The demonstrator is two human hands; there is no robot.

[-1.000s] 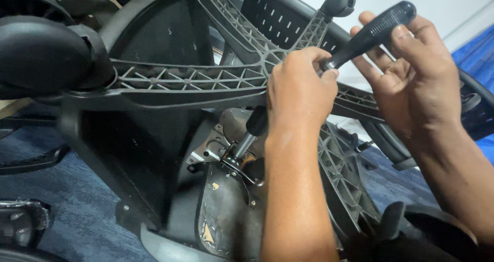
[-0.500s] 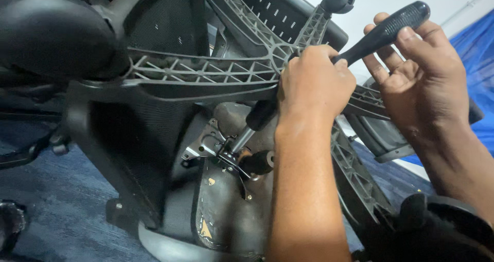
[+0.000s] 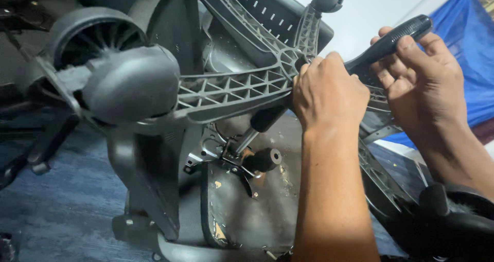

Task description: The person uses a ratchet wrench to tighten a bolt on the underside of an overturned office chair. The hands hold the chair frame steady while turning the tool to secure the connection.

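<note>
Black ribbed plastic star-shaped chair base (image 3: 231, 89), upturned with legs radiating from its hub; black textured tool handle (image 3: 388, 41) angled up-right from the hub.

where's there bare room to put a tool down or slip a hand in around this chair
Free: the blue carpet lower left, between the big caster wheel and the chair's underside. Crowded: the hub of the ribbed chair base, where the left hand and the right hand, holding a black handle, meet.
</note>
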